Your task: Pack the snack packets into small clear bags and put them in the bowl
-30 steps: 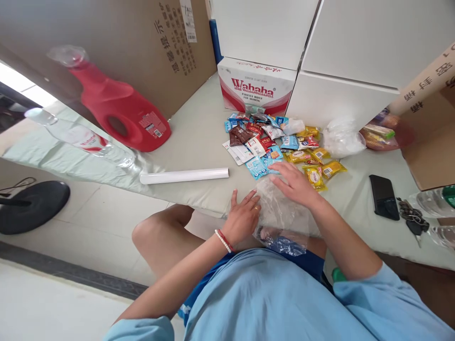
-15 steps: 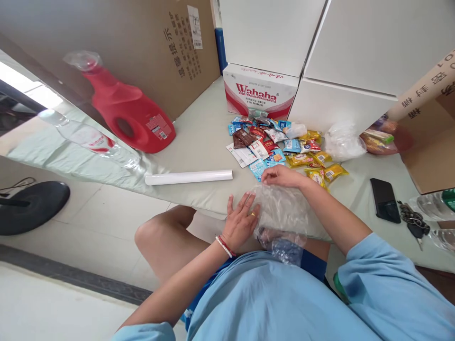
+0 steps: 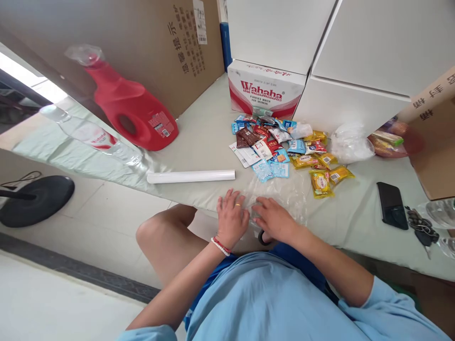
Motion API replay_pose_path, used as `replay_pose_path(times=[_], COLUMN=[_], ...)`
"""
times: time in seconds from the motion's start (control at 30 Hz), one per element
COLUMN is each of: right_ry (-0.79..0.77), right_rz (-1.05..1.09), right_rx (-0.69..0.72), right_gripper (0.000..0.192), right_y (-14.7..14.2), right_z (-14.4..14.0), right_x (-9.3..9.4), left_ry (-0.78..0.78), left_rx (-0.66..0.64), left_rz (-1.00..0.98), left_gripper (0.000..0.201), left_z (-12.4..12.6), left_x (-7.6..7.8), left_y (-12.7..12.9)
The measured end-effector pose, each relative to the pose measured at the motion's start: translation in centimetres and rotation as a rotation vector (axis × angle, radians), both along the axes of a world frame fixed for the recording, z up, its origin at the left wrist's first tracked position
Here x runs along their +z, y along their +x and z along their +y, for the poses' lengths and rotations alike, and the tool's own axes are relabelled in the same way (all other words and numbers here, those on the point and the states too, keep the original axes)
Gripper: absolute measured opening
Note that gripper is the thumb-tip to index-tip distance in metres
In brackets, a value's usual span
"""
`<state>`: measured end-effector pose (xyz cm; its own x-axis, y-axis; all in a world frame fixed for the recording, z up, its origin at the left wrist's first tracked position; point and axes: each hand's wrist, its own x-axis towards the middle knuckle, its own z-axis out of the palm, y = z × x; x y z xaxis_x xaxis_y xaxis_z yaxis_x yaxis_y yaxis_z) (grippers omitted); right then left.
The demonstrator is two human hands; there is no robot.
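Observation:
A clear plastic bag (image 3: 289, 192) lies flat at the table's front edge, hard to make out against the pale cloth. My right hand (image 3: 275, 218) rests on it, palm down with the fingers apart. Just beside it my left hand (image 3: 232, 215) lies palm down at the bag's left side, fingers spread, holding nothing. Beyond the bag is a heap of small snack packets: blue and white sachets (image 3: 270, 169), dark brown packets (image 3: 248, 136) and yellow packets (image 3: 322, 183). A white roll (image 3: 192, 176) lies left of the heap.
Left stand a red jug (image 3: 135, 116) and a water bottle (image 3: 92, 135). A Wahaba-lettered carton (image 3: 266, 90) is behind the heap. To the right are a crumpled white plastic bag (image 3: 351, 143), a phone (image 3: 393, 204), keys (image 3: 423, 227) and a cardboard box (image 3: 433, 142).
The clear bag, bunched up and hanging over my lap before, now lies spread on the table. My right hand has come down toward me, and my left has shifted slightly left.

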<state>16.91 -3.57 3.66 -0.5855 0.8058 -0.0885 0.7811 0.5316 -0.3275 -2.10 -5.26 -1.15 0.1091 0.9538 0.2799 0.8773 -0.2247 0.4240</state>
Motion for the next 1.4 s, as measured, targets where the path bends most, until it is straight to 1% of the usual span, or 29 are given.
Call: replay_pose_path(times=[0.07, 0.13, 0.17, 0.2, 0.23, 0.27, 0.3, 0.33, 0.4, 0.47, 0.53, 0.6, 0.63, 0.7, 0.73, 0.77, 0.8, 0.83, 0.9, 0.97, 1.03, 1.07, 1.1, 1.17, 1.23, 1.27, 1.33, 1.4], right_ry=[-0.003, 0.011, 0.020, 0.030, 0.039, 0.044, 0.047, 0.045, 0.031, -0.002, -0.054, -0.041, 0.001, 0.141, 0.184, 0.188, 0.146, 0.063, -0.133, -0.257, -0.269, -0.237, -0.181, -0.003, 0.183, 0.246, 0.290, 0.272], right_rz=[0.010, 0.025, 0.038, 0.055, 0.076, 0.097, 0.119, 0.141, 0.187, 0.245, 0.319, 0.389, 0.409, 0.382, 0.335, 0.266, 0.174, 0.067, -0.129, -0.219, -0.203, -0.161, -0.099, 0.088, 0.277, 0.329, 0.313, 0.203], right_rx=[-0.008, -0.042, -0.054, -0.059, -0.061, -0.064, -0.071, -0.082, -0.101, -0.076, -0.026, -0.049, -0.094, -0.212, -0.266, -0.314, -0.359, -0.379, -0.323, -0.199, -0.101, -0.068, -0.037, 0.004, -0.017, -0.059, -0.190, -0.319], right_gripper=[0.042, 0.045, 0.047, 0.048, 0.050, 0.051, 0.051, 0.051, 0.052, 0.051, 0.042, 0.032, 0.031, 0.036, 0.039, 0.041, 0.044, 0.048, 0.047, 0.033, 0.017, 0.016, 0.021, 0.031, 0.033, 0.032, 0.030, 0.031], right_y=[0.3, 0.7, 0.8, 0.8, 0.8, 0.7, 0.6, 0.5, 0.9, 2.1, 3.7, 5.0, 5.4, 5.3, 4.9, 4.1, 3.2, 2.1, -0.2, -2.2, -3.6, -4.1, -4.4, -4.6, -4.3, -3.9, -3.1, -2.4], right_z=[-1.8, -2.7, -3.0, -3.1, -3.3, -3.5, -3.7, -4.0, -4.7, -5.3, -5.2, -3.6, -2.2, 1.7, 4.0, 6.2, 8.3, 10.2, 12.9, 14.2, 14.5, 14.5, 14.3, 14.2, 14.3, 14.6, 15.6, 17.5], right_x=[-1.7, -2.8, -3.1, -3.4, -3.6, -3.8, -3.9, -4.0, -4.1, -3.8, -2.8, -1.2, -0.2, 1.5, 2.2, 2.7, 3.1, 3.3, 3.5, 3.6, 3.7, 3.8, 3.8, 3.8, 3.5, 3.3, 3.1, 3.1], left_ry=[0.007, 0.045, 0.067, 0.080, 0.081, 0.063, 0.036, 0.006, -0.077, -0.115, -0.071, -0.009, 0.011, 0.033, 0.041, 0.049, 0.057, 0.065, 0.075, 0.073, 0.061, 0.053, 0.044, 0.023, 0.008, 0.005, -0.001, -0.014], left_rx=[0.077, 0.135, 0.133, 0.099, 0.031, -0.062, -0.142, -0.195, -0.241, -0.243, -0.289, -0.340, -0.353, -0.357, -0.359, -0.364, -0.372, -0.380, -0.388, -0.391, -0.394, -0.396, -0.395, -0.390, -0.376, -0.369, -0.349, -0.336], left_rz=[-0.040, -0.048, -0.047, -0.049, -0.055, -0.061, -0.056, -0.040, 0.020, 0.081, 0.121, 0.152, 0.166, 0.190, 0.201, 0.213, 0.224, 0.235, 0.247, 0.249, 0.247, 0.245, 0.242, 0.237, 0.239, 0.242, 0.240, 0.221], left_gripper=[0.030, 0.026, 0.026, 0.026, 0.027, 0.028, 0.030, 0.033, 0.034, 0.035, 0.039, 0.043, 0.044, 0.044, 0.044, 0.044, 0.044, 0.044, 0.045, 0.046, 0.047, 0.047, 0.047, 0.046, 0.045, 0.045, 0.047, 0.051], left_z=[0.4, 0.8, 1.0, 1.1, 1.4, 1.6, 2.0, 2.4, 3.3, 3.8, 3.8, 3.3, 3.1, 2.6, 2.6, 2.5, 2.5, 2.6, 2.6, 2.6, 2.6, 2.6, 2.7, 3.1, 3.6, 3.9, 4.4, 4.6], left_x=[0.8, 2.4, 3.3, 4.2, 5.0, 5.4, 5.6, 5.4, 4.1, 2.1, 0.3, -0.9, -1.2, -1.4, -1.4, -1.4, -1.4, -1.5, -1.7, -1.9, -1.8, -1.7, -1.5, -1.0, -0.5, -0.3, -0.1, -0.2], left_y=[-0.9, -1.0, -0.5, 0.2, 1.2, 2.4, 3.7, 4.8, 6.3, 6.7, 6.3, 5.7, 5.5, 5.4, 5.4, 5.5, 5.6, 5.6, 5.7, 5.7, 5.7, 5.7, 5.7, 5.6, 5.2, 4.9, 4.3, 3.7])
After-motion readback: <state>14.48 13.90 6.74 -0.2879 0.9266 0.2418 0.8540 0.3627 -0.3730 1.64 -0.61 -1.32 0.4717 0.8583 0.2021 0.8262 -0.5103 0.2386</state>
